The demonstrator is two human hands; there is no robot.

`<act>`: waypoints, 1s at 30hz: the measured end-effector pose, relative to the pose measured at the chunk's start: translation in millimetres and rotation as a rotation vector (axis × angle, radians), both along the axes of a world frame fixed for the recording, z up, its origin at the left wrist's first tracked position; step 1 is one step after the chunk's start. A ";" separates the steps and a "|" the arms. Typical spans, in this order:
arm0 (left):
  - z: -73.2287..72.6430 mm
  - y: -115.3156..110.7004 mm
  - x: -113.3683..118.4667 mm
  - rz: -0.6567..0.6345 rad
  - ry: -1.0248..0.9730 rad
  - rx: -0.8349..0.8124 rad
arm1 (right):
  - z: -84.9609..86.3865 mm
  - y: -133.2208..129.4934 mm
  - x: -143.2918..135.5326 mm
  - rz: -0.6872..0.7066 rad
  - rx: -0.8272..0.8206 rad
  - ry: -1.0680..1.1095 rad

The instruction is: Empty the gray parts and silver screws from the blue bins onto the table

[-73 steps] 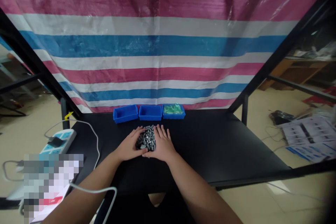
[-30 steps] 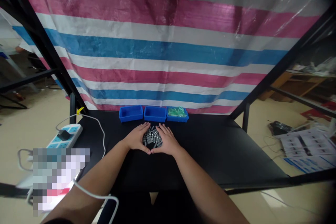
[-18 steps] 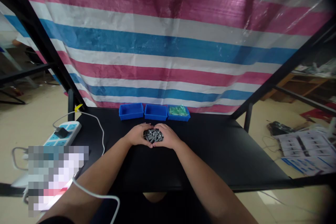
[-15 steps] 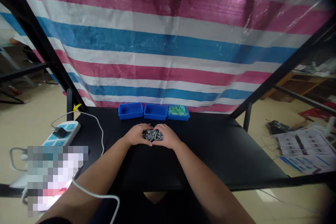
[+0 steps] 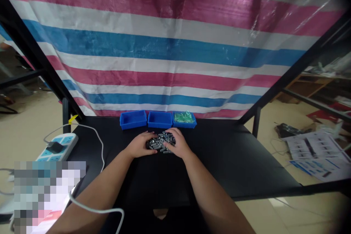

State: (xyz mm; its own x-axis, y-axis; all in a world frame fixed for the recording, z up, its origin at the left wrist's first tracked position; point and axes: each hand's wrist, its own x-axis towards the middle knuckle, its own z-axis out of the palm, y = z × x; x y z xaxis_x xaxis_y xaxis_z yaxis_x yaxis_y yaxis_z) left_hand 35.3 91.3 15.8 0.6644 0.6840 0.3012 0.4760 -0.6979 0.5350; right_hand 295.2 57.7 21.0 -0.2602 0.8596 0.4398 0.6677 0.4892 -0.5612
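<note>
A loose pile of small silvery metal cylinders lies on the black tabletop between my two hands. My left hand rests at the pile's left side, its thumb and fingers spread apart around the edge. My right hand curves around the right side, thumb and fingers apart and touching some pieces. Both palms face inward, and part of the pile is hidden under the fingers. What exactly the small pieces are is too fine to make out.
Behind the pile stand three blue bins: a left one, a middle one and a right one holding green bagged items. A power strip with a white cable lies at the left. A striped tarp hangs behind.
My hands have moved apart from a closed cupping ring, and the metal pieces now spread wider. The view has shifted slightly.
</note>
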 end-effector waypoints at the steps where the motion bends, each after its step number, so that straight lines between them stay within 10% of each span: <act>1: 0.8 0.1 -0.6 -0.003 -0.005 -0.009 | -1.3 2.7 7.8 -0.096 0.018 0.034; 6: 4.1 0.6 -1.7 0.003 -0.018 -0.023 | -10.7 18.5 43.9 -0.642 -0.027 -0.013; 14: 0.4 0.2 1.1 -0.001 0.039 0.003 | -11.3 25.1 54.3 -0.966 -0.148 -0.050; 23: 16.5 -8.5 0.8 0.078 -0.182 0.072 | -10.7 14.6 93.7 -0.745 0.060 0.293; 30: 19.1 -38.3 26.3 0.052 -0.536 -0.026 | 0.0 -25.8 31.3 -0.293 0.210 0.580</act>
